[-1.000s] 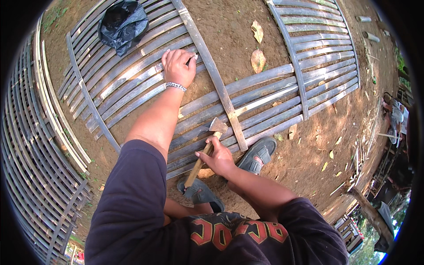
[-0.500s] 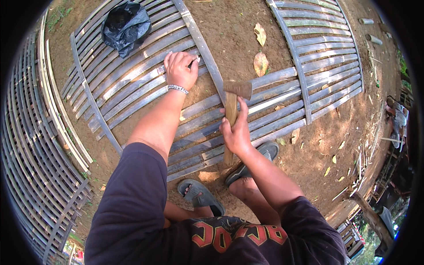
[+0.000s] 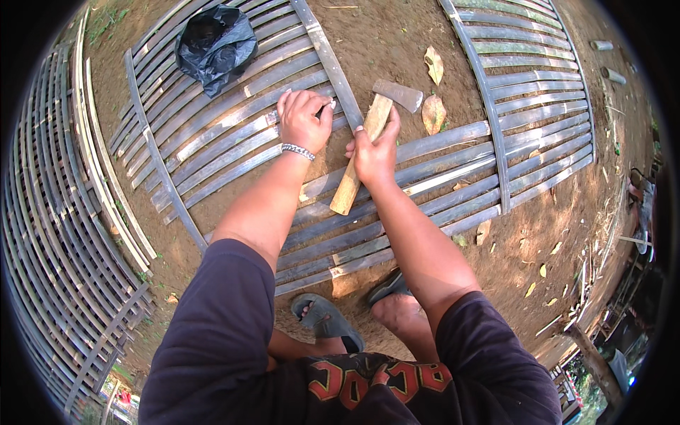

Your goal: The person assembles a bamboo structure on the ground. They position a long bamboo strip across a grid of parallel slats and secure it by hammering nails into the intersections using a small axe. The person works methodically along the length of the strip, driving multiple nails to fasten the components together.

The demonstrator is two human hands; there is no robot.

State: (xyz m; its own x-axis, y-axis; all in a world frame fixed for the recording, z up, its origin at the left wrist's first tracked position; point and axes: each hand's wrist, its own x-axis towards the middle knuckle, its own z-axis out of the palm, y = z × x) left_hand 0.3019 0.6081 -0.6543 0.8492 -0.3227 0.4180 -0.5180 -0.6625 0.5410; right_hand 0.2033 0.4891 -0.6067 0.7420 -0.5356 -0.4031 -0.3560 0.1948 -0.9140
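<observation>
My right hand (image 3: 375, 152) is wrapped round the wooden handle of a hatchet (image 3: 346, 188). Its dark metal head points to the right, and the handle's butt slants down toward me. My left hand (image 3: 304, 122) is closed over the slats of a bamboo panel (image 3: 322, 53), beside its long crosspiece. Something small and pale shows at the left fingertips; what it is I cannot make out. Dark weathered slats run under both hands, with the hatchet held above them.
A black plastic bag (image 3: 216, 49) lies open on the panel at the far left. Another stretch of slatted bamboo (image 3: 520, 74) extends right. A slatted bamboo rack (image 3: 60, 234) stands at left, beside long loose strips (image 3: 106, 166). Dry leaves (image 3: 433, 113) dot the soil. My sandals (image 3: 329, 322) are near the panel's edge.
The hatchet has swung from nearly upright to a slant, its head lifting away from me. My right hand has moved farther forward with it. The left hand stays closed at the crosspiece.
</observation>
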